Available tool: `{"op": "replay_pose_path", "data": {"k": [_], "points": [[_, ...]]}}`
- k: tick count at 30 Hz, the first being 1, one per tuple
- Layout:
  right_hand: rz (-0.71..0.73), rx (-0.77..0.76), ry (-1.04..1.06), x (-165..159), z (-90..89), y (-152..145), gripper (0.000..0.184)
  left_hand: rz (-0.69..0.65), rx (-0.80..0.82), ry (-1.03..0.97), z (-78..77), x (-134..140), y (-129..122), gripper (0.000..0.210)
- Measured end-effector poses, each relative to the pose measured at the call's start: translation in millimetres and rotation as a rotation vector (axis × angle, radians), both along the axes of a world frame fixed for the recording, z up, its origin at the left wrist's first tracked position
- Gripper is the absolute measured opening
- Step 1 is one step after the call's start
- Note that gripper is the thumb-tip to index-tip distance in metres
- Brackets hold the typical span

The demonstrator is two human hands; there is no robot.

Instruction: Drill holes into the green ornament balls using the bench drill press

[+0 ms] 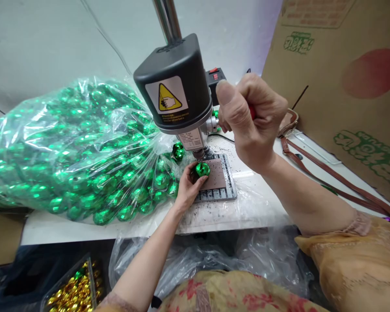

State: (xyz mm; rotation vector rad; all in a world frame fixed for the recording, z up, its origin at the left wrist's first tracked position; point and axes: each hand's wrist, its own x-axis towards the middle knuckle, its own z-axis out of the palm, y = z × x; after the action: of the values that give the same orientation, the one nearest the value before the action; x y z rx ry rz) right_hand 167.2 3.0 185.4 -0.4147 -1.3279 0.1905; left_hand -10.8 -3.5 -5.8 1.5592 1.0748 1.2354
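Below the spindle of a black bench drill press (173,82), my left hand (189,184) pinches a shiny green faceted ball (202,169) on the machine's base plate (231,177). Dark holes show in the top of this ball, just under the spindle. My right hand (251,117) is a fist around the red-ended feed lever at the machine's right side; most of the lever is hidden by the fingers. Another green ball (178,151) with a dark opening lies just behind my left hand, at the mouth of the bag.
A large clear plastic bag (84,143) full of green balls fills the table's left side. Brown straps (331,177) lie at the right, before a big cardboard box (347,86). Dark shavings dot the white table (68,229). Below left stands a clear bin (92,281) of gold pieces.
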Motion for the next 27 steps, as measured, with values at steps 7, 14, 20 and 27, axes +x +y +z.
{"op": "replay_pose_path", "data": {"k": [7,14,20,27], "points": [[-0.037,-0.004,0.02,-2.2,1.2,-2.7,0.042,0.055,0.051,0.133,4.2,4.2,-0.1,0.058],[0.003,-0.018,0.046,-3.8,2.9,-6.3,0.038,0.072,0.044,0.171,5.2,10.3,-2.9,0.06],[-0.058,-0.031,0.081,-8.4,-4.2,-7.0,0.047,0.066,0.051,0.181,8.2,11.0,-4.2,0.058],[0.004,0.095,0.126,-11.6,-20.4,-7.0,0.051,0.077,0.073,0.174,14.2,13.2,-7.3,0.059]]}}
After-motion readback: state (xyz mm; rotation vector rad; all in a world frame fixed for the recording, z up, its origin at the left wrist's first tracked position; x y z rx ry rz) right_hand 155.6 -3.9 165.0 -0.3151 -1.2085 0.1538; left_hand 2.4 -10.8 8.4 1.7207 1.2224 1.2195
